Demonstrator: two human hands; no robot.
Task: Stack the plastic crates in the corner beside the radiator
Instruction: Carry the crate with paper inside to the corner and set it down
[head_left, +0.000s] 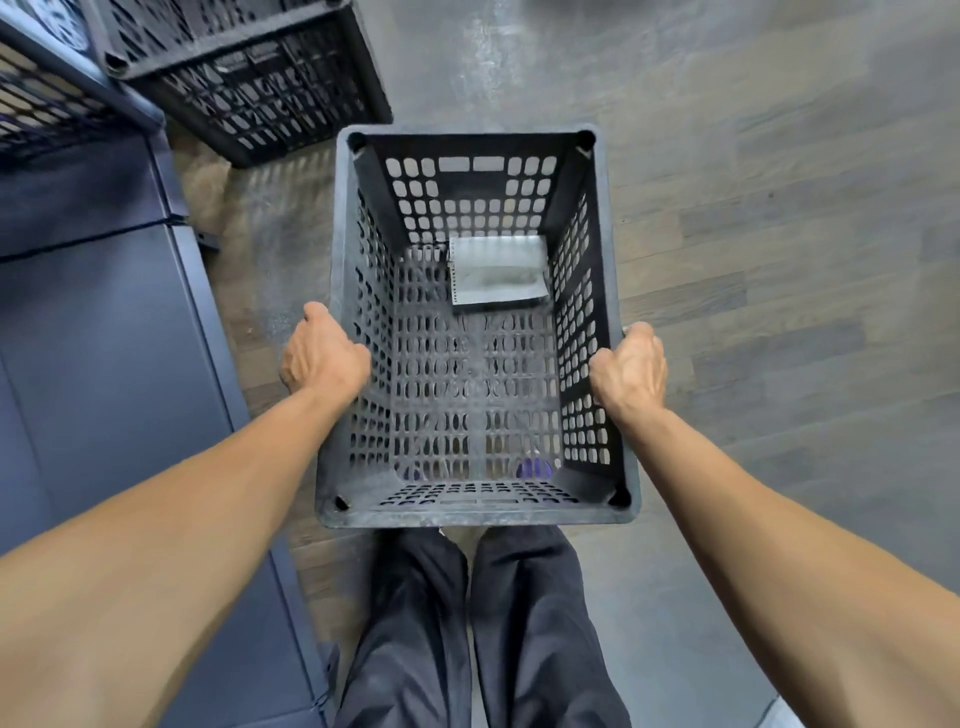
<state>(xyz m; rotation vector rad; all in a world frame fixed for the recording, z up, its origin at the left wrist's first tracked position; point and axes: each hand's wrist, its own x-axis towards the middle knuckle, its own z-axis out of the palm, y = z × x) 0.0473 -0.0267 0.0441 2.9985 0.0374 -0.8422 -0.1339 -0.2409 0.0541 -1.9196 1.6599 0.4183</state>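
I hold a dark grey perforated plastic crate (475, 514) in front of my legs, its open top facing me. My left hand (322, 353) grips its left rim and my right hand (631, 366) grips its right rim, fingers curled over the edges. A pale flat piece of paper or card (496, 275) lies on the crate's bottom at the far end. Another dark crate (249, 88) stands on the floor ahead to the left, seemingly with a second one on top of it.
A dark blue panelled surface (104, 364) runs along the left side. A dark mesh surface (36, 104) shows at the far left top. Grey wood-look floor (779, 208) spreads to the right and ahead. My dark trousers (467, 623) are below the crate.
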